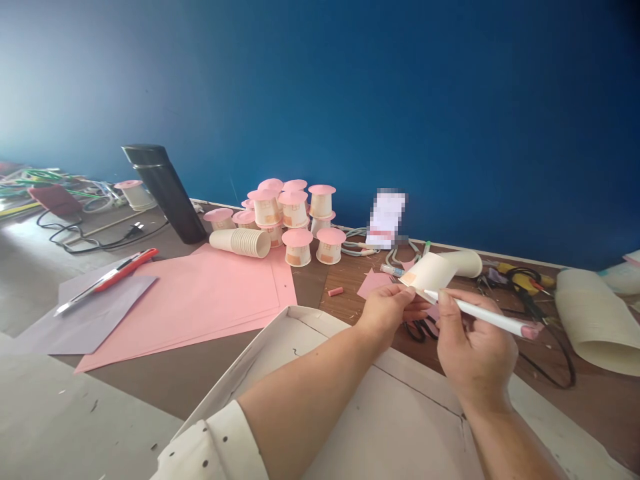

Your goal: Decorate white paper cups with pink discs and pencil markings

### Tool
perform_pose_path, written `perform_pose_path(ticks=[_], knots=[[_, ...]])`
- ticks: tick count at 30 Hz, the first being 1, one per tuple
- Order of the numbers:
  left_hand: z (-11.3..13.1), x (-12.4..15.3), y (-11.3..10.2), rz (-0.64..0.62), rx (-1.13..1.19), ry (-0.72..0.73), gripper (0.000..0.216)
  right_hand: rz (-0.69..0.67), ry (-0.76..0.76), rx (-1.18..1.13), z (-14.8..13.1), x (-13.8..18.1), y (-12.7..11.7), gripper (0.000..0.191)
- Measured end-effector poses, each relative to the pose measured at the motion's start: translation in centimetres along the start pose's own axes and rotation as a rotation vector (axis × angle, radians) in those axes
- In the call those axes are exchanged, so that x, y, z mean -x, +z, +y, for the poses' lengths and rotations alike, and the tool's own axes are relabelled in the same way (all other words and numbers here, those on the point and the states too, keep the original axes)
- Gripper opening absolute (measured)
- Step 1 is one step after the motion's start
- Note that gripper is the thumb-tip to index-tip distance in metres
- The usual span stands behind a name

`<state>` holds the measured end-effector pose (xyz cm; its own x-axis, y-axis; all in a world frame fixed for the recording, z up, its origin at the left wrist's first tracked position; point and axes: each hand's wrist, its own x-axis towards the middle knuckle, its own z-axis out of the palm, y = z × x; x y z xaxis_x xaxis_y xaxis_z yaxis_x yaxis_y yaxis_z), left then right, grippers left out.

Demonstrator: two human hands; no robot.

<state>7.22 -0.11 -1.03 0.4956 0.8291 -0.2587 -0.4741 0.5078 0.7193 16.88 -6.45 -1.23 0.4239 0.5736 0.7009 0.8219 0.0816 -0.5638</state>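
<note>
The left hand (pixel 383 313) pinches the near end of a tilted paper cup (pixel 430 271) above the table (pixel 345 287). The right hand (pixel 475 350) has its thumb and fingers closed around a white pen (pixel 493 316), its tip right by the cup. Pink-topped cups (pixel 297 248) stand stacked near the wall (pixel 320 100).

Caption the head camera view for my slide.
Left hand holding a pale paper cup, right hand a white pen, with pink-topped cups grouped before a blue wall.
</note>
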Motion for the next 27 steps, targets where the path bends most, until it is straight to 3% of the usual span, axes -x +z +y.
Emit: perform_pose_path(ticks=[18, 23, 27], knots=[[-0.3, -0.1, -0.3, 0.007, 0.006, 0.017, 0.018, 0.022, -0.041, 0.007, 0.2, 0.0, 0.1, 0.034], [-0.2, -0.4, -0.3, 0.039, 0.107, -0.03, 0.017, -0.001, 0.01, -0.075, -0.3, 0.0, 0.0, 0.035], [0.2, -0.3, -0.4, 0.074, 0.224, -0.074, 0.019, 0.053, 0.177, -0.25, -0.9, -0.4, -0.3, 0.043]])
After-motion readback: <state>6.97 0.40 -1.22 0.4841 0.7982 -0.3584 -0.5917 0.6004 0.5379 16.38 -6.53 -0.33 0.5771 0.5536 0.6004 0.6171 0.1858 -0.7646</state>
